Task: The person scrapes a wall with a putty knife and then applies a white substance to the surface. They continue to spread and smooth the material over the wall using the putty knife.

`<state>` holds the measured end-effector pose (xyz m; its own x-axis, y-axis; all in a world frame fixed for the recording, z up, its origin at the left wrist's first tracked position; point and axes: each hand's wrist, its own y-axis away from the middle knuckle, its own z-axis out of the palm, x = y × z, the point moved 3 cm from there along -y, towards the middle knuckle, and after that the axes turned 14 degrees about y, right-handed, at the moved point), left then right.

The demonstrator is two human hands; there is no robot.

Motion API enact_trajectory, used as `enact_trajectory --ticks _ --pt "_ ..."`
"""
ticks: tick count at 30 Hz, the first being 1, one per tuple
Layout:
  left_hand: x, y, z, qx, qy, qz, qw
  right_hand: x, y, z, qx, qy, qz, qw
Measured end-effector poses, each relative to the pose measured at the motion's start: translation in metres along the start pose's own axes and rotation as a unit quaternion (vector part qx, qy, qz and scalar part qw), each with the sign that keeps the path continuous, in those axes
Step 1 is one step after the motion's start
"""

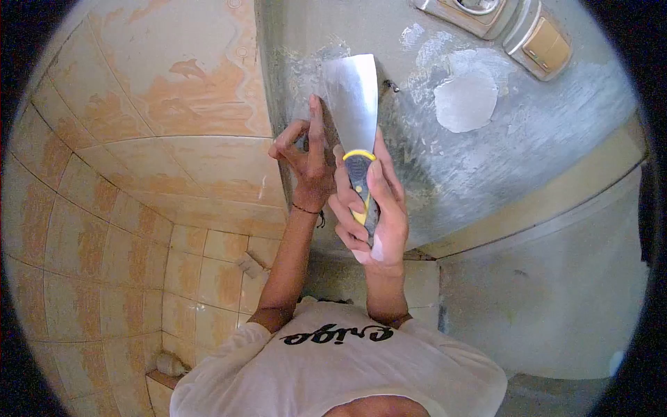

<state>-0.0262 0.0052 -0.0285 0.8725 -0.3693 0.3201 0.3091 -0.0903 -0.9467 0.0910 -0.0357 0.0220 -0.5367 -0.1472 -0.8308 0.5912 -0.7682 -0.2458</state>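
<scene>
In the head view my right hand (379, 208) is wrapped round the black and yellow handle of a putty knife (354, 104). Its wide metal blade points up, in front of the grey wall (417, 160). Just left of the blade, my left hand (309, 156) has its index finger stretched up and the others bent, with nothing seen in it. A dark cord circles the left wrist. To the right of the blade is a round white patch (465, 101) on the wall, and a small dark fitting (391, 86) sits between them.
Orange-patterned tiles (174, 90) cover the left wall, meeting the grey wall along a vertical edge. At the upper right are a switch plate (545, 45) and a second fitting (479, 10). A pale ledge (542, 191) crosses the right side.
</scene>
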Motion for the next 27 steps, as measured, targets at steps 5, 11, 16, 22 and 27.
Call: enact_trajectory --ticks 5,11,16,22,27 --pt "-0.005 0.004 0.004 0.015 -0.014 0.014 1.000 -0.009 0.005 0.006 0.011 0.034 0.003 0.999" --pt "-0.021 0.020 0.010 -0.018 -0.019 0.009 1.000 -0.012 0.004 0.011 -0.021 0.042 0.000 0.999" --pt "-0.009 0.011 0.005 -0.037 -0.051 -0.010 0.998 -0.009 0.004 0.011 0.011 0.056 -0.001 0.998" --pt "0.002 0.001 -0.001 -0.011 -0.022 0.001 1.000 -0.007 0.006 0.007 0.002 0.053 -0.008 0.999" --pt "-0.011 0.012 0.008 0.011 0.005 0.008 1.000 -0.005 0.002 0.014 0.002 0.055 -0.014 0.998"
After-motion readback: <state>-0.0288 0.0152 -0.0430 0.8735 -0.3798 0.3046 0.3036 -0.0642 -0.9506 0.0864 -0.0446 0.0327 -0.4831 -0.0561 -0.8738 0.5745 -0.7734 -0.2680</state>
